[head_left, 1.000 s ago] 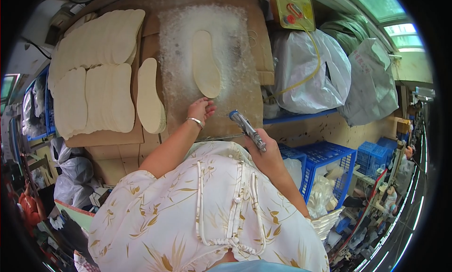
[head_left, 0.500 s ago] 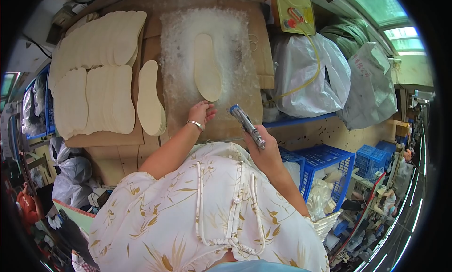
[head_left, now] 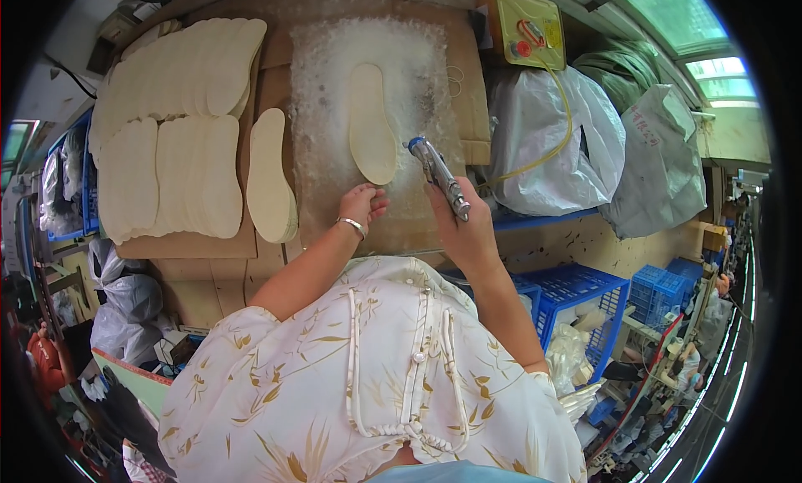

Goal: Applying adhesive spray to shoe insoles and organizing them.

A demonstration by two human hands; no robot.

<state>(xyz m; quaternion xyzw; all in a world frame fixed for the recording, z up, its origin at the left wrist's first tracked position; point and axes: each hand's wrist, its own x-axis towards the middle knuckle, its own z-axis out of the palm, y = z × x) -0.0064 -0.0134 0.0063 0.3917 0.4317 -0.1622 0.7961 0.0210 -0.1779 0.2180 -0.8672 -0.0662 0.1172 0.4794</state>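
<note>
My right hand (head_left: 468, 228) wrapped around a metal spray gun (head_left: 439, 176), nozzle near the pale insole (head_left: 371, 124), my left hand (head_left: 361, 205) just below its heel, fingers seemingly curled loosely, glue-crusted board (head_left: 326, 107) beneath.

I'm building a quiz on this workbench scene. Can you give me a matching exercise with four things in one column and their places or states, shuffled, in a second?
Things:
1. single cream insole-shaped sheet
2. metal spray gun
3. left hand
4. small stack of cream insoles

Places or states:
A. gripped in the right hand
B. lying alone on the white-crusted board
C. beside the board's left edge
D. resting on the board just below the single insole's lower end

Pairs: 1-B, 2-A, 3-D, 4-C
</note>
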